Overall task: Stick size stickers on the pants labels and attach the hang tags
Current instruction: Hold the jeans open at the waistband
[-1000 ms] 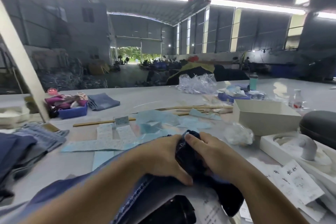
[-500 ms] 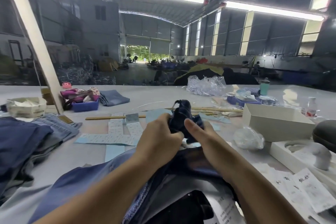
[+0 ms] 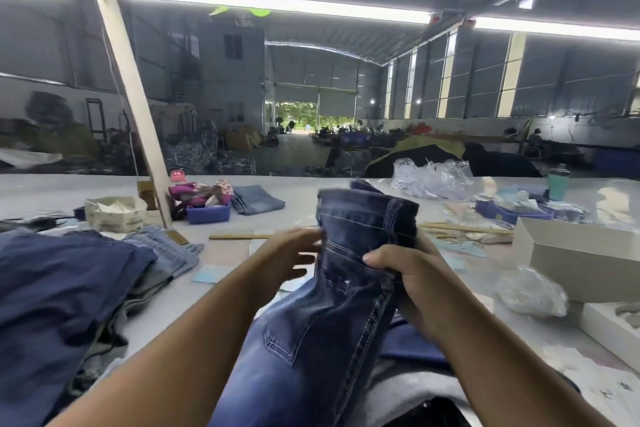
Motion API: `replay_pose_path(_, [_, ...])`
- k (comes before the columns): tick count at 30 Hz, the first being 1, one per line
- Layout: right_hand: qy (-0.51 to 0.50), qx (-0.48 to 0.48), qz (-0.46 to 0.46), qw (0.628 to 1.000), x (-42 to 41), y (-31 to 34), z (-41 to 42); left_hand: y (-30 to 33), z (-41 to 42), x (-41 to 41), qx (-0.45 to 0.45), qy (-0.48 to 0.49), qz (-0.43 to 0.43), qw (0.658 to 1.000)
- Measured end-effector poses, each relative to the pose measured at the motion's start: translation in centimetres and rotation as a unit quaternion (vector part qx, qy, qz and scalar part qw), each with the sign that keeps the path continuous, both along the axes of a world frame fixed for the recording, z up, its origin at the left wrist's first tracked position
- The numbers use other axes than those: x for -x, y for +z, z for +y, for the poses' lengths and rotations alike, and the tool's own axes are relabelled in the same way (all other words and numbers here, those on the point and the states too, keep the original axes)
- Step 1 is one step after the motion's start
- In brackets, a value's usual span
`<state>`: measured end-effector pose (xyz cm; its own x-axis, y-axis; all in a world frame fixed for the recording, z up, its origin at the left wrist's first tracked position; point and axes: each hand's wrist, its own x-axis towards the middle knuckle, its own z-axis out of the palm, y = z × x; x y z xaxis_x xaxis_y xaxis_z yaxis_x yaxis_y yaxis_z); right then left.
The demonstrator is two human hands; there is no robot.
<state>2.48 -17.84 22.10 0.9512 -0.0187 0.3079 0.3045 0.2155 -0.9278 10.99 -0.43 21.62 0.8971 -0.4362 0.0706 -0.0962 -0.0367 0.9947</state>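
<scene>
Between both raised hands, the dark blue denim pants (image 3: 349,274) were held upright above the table. The right hand (image 3: 408,282) gripped the waistband, fingers curled. The left hand (image 3: 291,258), fingers spread and blurred, touched its left edge.

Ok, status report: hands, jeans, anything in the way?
Right hand grips dark jeans, raised off table. Left hand open beside them. Nothing blocking.

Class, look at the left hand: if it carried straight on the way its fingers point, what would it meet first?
Most likely the dark jeans held up by the right hand; the left hand points right at the waistband, though blur hides whether it touches.
</scene>
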Motion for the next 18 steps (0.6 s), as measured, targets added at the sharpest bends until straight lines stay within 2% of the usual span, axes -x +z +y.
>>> replay_pose_path(2, [0.101,-0.021,-0.013,0.995,0.2,0.7,0.4,-0.6,0.7,-1.1,0.066,-0.003,0.045,0.997])
replay_pose_path(4, [0.174,-0.046,-0.010,0.984,0.0,1.1,0.8,-1.5,1.3,-2.1,0.143,-0.096,0.083,0.981])
replay_pose_path(6, [0.226,-0.071,0.012,0.971,-0.7,1.3,1.2,-2.1,1.4,-2.5,0.174,-0.178,0.110,0.962])
replay_pose_path(9, [0.237,-0.100,0.036,0.966,-2.2,1.3,1.8,-2.9,2.0,-2.8,0.161,-0.136,0.109,0.971])
replay_pose_path(13, [0.183,-0.125,0.059,0.973,-5.0,1.8,2.6,-3.0,6.1,-3.5,0.214,-0.060,0.107,0.969])
replay_pose_path(18, [0.103,-0.062,0.149,0.981,-10.0,2.0,5.7,0.9,11.3,-3.7,0.178,0.100,0.056,0.977])
